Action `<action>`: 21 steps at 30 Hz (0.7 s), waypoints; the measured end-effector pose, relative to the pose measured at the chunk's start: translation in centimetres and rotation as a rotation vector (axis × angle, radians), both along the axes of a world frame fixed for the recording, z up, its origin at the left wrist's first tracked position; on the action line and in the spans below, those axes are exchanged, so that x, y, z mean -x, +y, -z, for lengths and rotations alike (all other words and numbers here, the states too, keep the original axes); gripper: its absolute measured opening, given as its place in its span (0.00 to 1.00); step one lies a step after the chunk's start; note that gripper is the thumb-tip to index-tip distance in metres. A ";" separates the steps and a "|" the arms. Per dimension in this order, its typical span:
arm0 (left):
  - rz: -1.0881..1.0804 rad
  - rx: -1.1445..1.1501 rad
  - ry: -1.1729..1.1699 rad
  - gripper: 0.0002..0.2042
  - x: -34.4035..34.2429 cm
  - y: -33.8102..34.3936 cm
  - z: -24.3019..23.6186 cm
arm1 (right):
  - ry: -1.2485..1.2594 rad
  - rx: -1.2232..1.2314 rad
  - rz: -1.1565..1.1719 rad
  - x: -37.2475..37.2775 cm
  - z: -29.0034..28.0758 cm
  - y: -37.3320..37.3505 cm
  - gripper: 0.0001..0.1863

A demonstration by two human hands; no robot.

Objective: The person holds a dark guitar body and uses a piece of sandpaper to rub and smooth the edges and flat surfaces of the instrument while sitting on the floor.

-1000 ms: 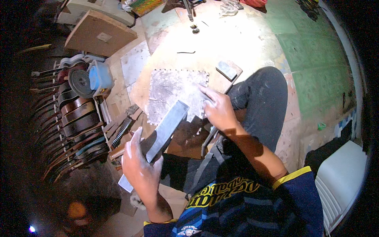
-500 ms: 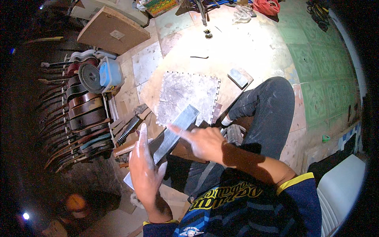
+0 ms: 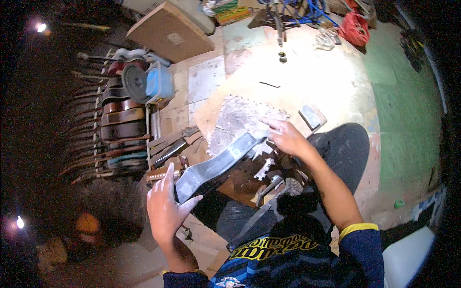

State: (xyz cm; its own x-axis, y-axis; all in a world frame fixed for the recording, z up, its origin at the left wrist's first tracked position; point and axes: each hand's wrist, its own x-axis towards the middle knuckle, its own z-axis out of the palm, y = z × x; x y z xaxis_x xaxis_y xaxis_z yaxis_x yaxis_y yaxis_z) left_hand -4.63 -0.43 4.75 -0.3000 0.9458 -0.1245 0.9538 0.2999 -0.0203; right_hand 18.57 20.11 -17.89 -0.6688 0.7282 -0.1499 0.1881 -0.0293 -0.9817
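A guitar body (image 3: pixel 218 163) with a curved, grey-dusted side turned up lies slantwise across my lap. At its near left end is my left hand (image 3: pixel 165 206), thumb and fingers spread around the edge. My right hand (image 3: pixel 288 137) is at the far right end, fingers stretched along it; its grip underneath is partly hidden. White dust coats both hands. Just beyond the body lies a grey foam mat (image 3: pixel 230 115) with a toothed edge. A small flat block with a pale grey face (image 3: pixel 312 116) rests to the right of the mat.
Several guitars (image 3: pixel 122 117) stand in a row on a rack at the left, beside a blue plastic tub (image 3: pixel 160 82). A brown board (image 3: pixel 168 33) leans at the back left. A red bag (image 3: pixel 354 30) lies at the back right. A thin dark strip (image 3: pixel 270 85) is on the floor.
The guitar body has been turned so its curved side shows instead of a straighter stretch. My right hand has moved away to the far end, my left hand slightly left; the view has shifted.
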 end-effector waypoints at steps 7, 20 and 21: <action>-0.073 -0.385 -0.350 0.34 2.6 -3.3 2.3 | 0.063 0.017 -0.131 1.2 -0.3 -1.1 0.27; -0.519 -0.949 -1.162 0.30 5.5 -11.6 15.4 | -0.028 0.307 -0.120 1.4 -0.2 -1.6 0.22; -0.583 -0.956 -1.122 0.30 6.4 -13.6 17.8 | -0.033 0.323 -0.133 1.6 -0.1 -1.7 0.22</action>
